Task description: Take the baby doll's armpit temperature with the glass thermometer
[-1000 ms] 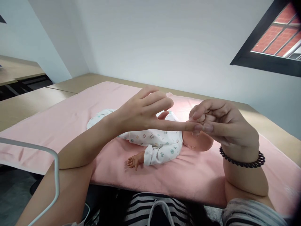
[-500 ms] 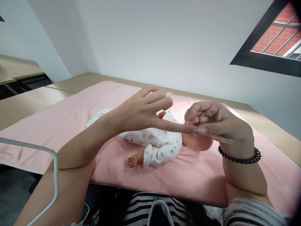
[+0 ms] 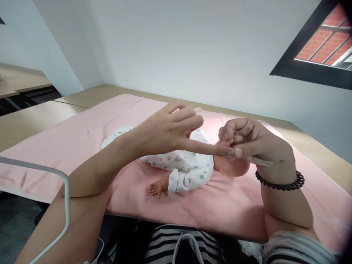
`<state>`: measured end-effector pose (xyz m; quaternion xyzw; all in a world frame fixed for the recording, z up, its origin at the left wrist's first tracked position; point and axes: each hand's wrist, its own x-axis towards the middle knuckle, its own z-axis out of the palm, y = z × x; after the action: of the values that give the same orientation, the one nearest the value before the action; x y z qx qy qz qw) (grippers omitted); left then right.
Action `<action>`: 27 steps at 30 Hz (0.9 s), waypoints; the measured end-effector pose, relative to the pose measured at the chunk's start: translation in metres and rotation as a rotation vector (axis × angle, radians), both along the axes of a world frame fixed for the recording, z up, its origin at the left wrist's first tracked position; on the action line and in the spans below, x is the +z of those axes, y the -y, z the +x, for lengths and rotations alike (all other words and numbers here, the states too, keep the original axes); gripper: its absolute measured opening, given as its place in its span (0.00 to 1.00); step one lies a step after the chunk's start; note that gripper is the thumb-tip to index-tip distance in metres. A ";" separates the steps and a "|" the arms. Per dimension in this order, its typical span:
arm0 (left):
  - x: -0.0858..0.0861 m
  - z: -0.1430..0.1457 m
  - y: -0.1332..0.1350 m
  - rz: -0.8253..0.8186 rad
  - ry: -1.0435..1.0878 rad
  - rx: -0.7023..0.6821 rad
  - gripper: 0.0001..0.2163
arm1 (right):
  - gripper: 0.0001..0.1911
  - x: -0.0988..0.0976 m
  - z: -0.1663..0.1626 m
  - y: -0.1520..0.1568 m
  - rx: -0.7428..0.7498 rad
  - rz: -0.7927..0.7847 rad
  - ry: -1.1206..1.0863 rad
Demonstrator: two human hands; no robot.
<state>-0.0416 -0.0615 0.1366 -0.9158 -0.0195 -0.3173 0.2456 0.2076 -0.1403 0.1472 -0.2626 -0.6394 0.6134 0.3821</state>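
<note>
My left hand (image 3: 167, 132) reaches in from the left above a baby doll (image 3: 189, 176), its index finger stretched out to the right and the other fingers loosely curled. It holds no object. Opposite it, my right hand (image 3: 253, 145) is closed, with curled fingers, and its thumb tip presses against the left index fingertip. A black coiled band (image 3: 280, 181) circles the right wrist. The doll lies on a pink mat (image 3: 220, 212) in a white patterned suit, head to the right, one arm toward me. My hands hide parts of its head and body.
The mat covers much of a light wooden table (image 3: 66, 112), which meets a white wall (image 3: 187, 55). A grey-white cable (image 3: 66, 205) loops in front of my left arm. A dark-framed window (image 3: 316, 66) is at upper right. Another table (image 3: 22, 79) stands at far left.
Both hands keep nearly the same pose. The left index fingertip and the right thumb have shifted very slightly to the right. The doll has not moved.
</note>
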 end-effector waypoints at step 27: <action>-0.004 0.001 0.007 0.118 0.075 0.050 0.31 | 0.03 -0.004 -0.007 0.015 -0.360 0.458 -0.001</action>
<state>-0.0410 -0.0686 0.1321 -0.8864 -0.0331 -0.3458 0.3060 0.2009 -0.1557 0.1434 -0.2785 -0.7040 0.3758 0.5345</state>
